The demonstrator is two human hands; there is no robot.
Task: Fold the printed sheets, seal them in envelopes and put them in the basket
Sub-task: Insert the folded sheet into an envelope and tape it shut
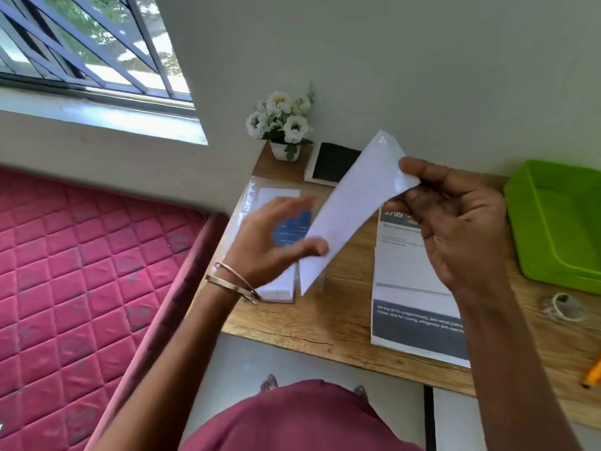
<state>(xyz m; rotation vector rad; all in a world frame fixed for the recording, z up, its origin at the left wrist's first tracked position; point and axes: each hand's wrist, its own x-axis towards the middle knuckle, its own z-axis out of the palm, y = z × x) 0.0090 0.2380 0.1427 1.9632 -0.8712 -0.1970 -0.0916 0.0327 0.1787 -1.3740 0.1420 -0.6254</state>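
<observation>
My right hand [455,219] pinches the upper end of a long white envelope [351,206] and holds it slanted above the wooden desk [325,327]. My left hand [273,239], blurred and with fingers spread, is at the envelope's lower left edge; I cannot tell whether it touches it. Under the left hand lies a clear pack of white envelopes [279,193]. A stack of printed sheets [413,304] with grey bands lies flat under my right forearm. The green basket [553,222] stands at the desk's right side.
A pot of white flowers [283,125] and a spiral notebook [331,162] stand at the desk's back edge by the wall. A tape roll [564,305] and a yellow tool [593,374] lie at the right. A pink mattress [81,271] is to the left.
</observation>
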